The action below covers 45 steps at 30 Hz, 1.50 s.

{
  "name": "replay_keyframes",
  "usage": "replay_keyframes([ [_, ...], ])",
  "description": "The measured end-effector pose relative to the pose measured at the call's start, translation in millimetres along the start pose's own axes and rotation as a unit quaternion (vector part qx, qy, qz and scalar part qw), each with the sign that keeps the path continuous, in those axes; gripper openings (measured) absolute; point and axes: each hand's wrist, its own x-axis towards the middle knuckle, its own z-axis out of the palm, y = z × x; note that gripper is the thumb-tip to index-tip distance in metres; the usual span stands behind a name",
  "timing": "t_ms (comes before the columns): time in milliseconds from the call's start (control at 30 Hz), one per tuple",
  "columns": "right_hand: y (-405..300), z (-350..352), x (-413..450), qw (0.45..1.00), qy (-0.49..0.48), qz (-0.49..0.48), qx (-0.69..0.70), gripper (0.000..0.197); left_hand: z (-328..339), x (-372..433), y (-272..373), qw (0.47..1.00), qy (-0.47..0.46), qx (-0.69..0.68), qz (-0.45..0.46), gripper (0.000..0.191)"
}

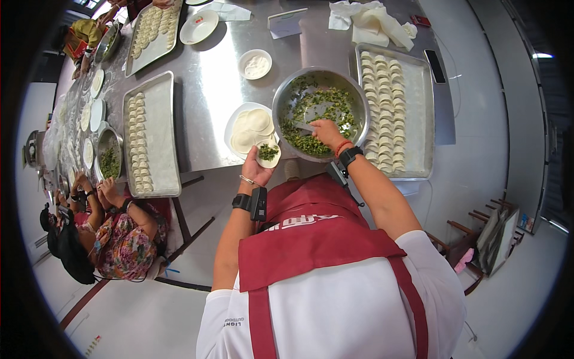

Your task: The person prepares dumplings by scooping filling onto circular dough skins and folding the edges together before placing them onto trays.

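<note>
My left hand point(256, 171) holds a round dough wrapper point(271, 162) with a mound of chopped green filling point(268, 152) on it. Just behind it, a white plate point(229, 134) carries a pile of more wrappers point(251, 125). My right hand point(328, 133) reaches into a large steel bowl point(279, 99) and grips a flat utensil point(306, 127), whose far end lies at the filling; its full shape is partly hidden. Chopped green filling point(314, 144) is spread over the bowl's bottom and sides.
Right of the bowl, a metal tray point(418, 112) holds rows of folded dumplings point(383, 112); a phone point(435, 66) lies beside it. A small bowl of white powder point(255, 65) stands behind the plate. Another dumpling tray point(162, 134) is at left, near co-workers' hands point(110, 190).
</note>
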Motion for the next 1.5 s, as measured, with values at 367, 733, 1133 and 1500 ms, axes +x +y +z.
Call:
replay_keyframes([
  [367, -22, -18, -22, 0.981, -0.035, 0.048, 0.186, 0.033, 2, 14, 0, 0.999, -0.029, 0.010, 0.006, 0.042],
  [733, -58, -46, -84, 0.991, 0.018, -0.106, 0.085, 0.030, 51, 45, -18, 0.994, -0.086, 0.065, -0.028, 0.041],
  [1133, -58, -49, -107, 0.978, 0.104, -0.173, 0.045, 0.026, 81, 52, -29, 0.987, -0.120, 0.090, -0.057, 0.039],
  [1500, -54, -67, -108, 0.967, 0.052, -0.044, 0.247, 0.027, 83, 47, -27, 0.986, -0.123, 0.088, -0.071, 0.036],
])
